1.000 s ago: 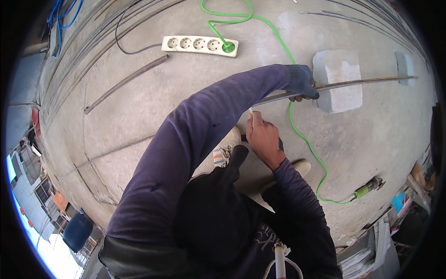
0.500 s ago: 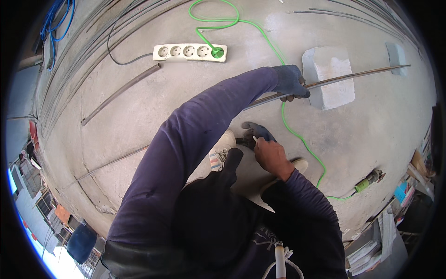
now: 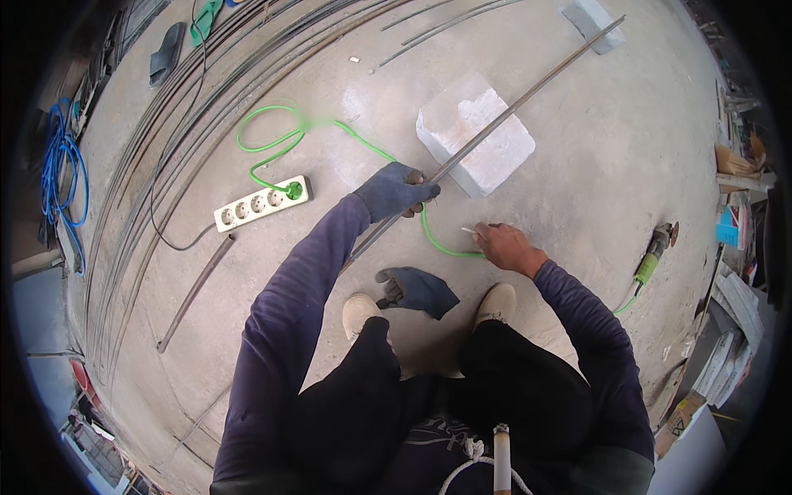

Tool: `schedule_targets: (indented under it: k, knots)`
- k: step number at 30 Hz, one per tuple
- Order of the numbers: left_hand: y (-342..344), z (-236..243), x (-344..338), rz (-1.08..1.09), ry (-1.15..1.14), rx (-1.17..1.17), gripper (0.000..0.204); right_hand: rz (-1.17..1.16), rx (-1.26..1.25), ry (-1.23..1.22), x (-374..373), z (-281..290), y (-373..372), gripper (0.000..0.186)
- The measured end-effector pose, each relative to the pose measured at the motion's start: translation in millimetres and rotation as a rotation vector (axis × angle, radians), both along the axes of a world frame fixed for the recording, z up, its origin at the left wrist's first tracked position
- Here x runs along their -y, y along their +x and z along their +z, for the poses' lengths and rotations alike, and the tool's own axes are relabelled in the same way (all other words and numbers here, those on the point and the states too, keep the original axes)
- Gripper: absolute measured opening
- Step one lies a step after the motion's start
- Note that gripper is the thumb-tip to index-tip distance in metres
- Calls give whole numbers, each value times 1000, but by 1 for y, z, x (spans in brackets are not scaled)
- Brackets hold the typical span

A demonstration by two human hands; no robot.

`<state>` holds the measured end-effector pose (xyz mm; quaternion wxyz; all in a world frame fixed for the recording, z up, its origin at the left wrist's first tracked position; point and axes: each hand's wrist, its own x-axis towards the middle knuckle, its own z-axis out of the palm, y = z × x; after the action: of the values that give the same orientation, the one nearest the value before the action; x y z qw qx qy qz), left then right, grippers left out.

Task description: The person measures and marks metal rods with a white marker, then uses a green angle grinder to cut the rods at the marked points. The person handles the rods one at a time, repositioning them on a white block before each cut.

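Observation:
My left hand (image 3: 396, 191), in a dark grey-blue work glove, is closed around thin metal rods (image 3: 549, 81). The rods slant from beside my left forearm up to the far right. They cross a pale block (image 3: 507, 153), and their far end is over a smaller grey block (image 3: 582, 16). My bare right hand (image 3: 510, 247) pinches a short white stick (image 3: 468, 230), perhaps chalk, to the right of the rods and apart from them. An empty dark glove (image 3: 421, 290) lies on the floor between my shoes.
A white power strip (image 3: 262, 204) with a green cable (image 3: 450, 247) lies at left. An angle grinder (image 3: 649, 260) rests at right. Long rods (image 3: 165, 177) and a short pipe (image 3: 195, 293) are at left. A lit cigarette (image 3: 502, 458) shows at the bottom edge.
The view has shifted and turned. My right hand has moved away from the loose glove, to the right and forward, still with the white stick. My left hand keeps its grip on the rods.

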<state>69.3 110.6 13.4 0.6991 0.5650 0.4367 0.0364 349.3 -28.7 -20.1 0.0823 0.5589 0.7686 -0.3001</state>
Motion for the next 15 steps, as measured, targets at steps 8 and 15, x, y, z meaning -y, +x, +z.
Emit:
schedule_targets:
  k: [8, 15]
  knots:
    - [6, -1, 34, 82, 874, -293, 33, -366, -611, -39, -19, 41, -39, 43]
    - [21, 23, 55, 248, 707, -372, 31, -426, -752, -52, -13, 27, -36, 49]
